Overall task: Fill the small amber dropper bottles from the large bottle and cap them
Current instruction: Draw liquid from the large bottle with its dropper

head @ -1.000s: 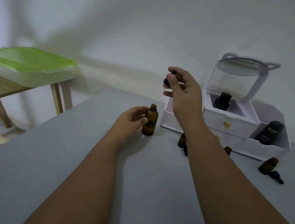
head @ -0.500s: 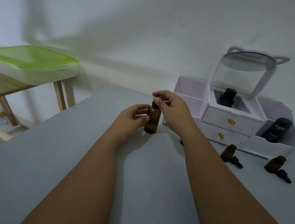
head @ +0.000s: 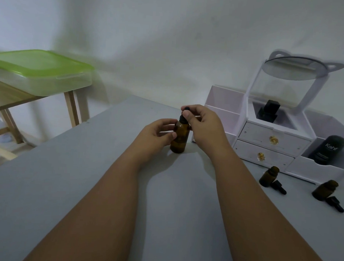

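Bottle and both hands meet near the middle of the grey surface [head: 86, 185]. The large amber bottle [head: 179, 139] stands upright there, just left of the white organiser [head: 273, 136]. The left hand [head: 157, 134] wraps the bottle's body from the left, fingers curled round the glass and the thumb pressed against its near side. The right hand [head: 203, 127] comes in from the right. Its thumb and fingertips pinch the black dropper cap [head: 184, 116], which sits on the bottle's neck. Whether the cap is screwed fully down, I cannot tell.

Off to the right, well apart from the hands, two small amber dropper bottles stand uncapped in front of the organiser. The left small bottle [head: 268, 176] has a loose black dropper [head: 279, 187] lying on its side just beside its base. The right small bottle [head: 324, 190] has a second loose dropper [head: 336, 204] lying beside it in the same way.

The organiser stands at the far right of the surface and has two drawers with gold knobs. A round mirror [head: 294, 69] is tilted on an arm above it. A square black bottle [head: 268, 113] sits in the compartment under the mirror. A black Kahf bottle [head: 328, 150] leans in the right-hand compartment.

At the far left stands a wooden table [head: 5, 101]. It carries a clear container with a green lid [head: 41, 71].
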